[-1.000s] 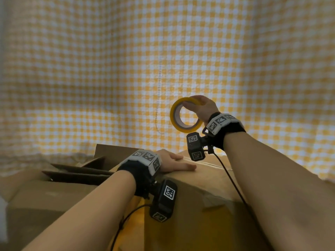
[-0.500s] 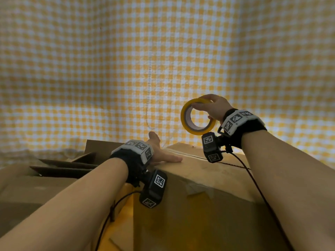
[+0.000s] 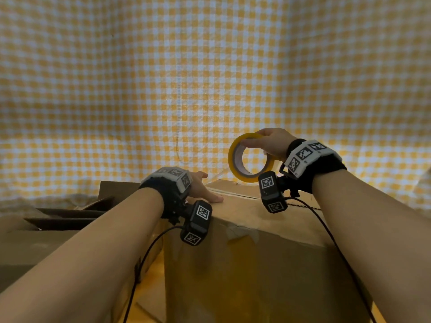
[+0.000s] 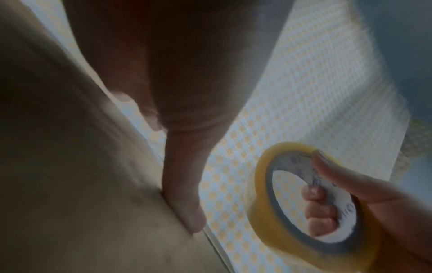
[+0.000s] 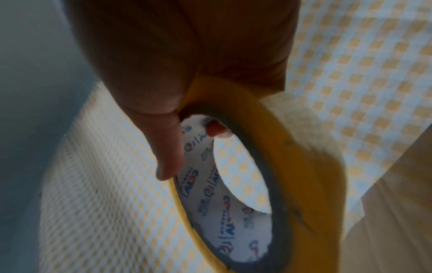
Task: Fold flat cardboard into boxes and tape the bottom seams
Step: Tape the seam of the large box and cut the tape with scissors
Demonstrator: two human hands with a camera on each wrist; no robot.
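A brown cardboard box point(image 3: 256, 264) stands in front of me with its closed flaps up; a seam point(image 3: 235, 195) runs across the top. My left hand point(image 3: 205, 190) lies flat on the box top near its far left corner, fingers straight; the same hand point(image 4: 184, 194) presses the cardboard point(image 4: 70, 184) in the left wrist view. My right hand point(image 3: 270, 143) holds a yellow roll of tape point(image 3: 247, 157) upright just above the box's far edge, fingers through the core and thumb on the rim. The tape roll point(image 5: 233, 184) fills the right wrist view and also appears as the tape roll point(image 4: 308, 206) at lower right.
A yellow-and-white checked cloth point(image 3: 163, 89) covers the surface and rises behind the box. More cardboard boxes with open flaps point(image 3: 70, 210) lie at the left. Black cables point(image 3: 149, 252) hang from both wrist cameras along the box's near face.
My left hand slid along the box top toward the far left corner. My right hand with the tape roll shifted slightly right, still above the far edge.
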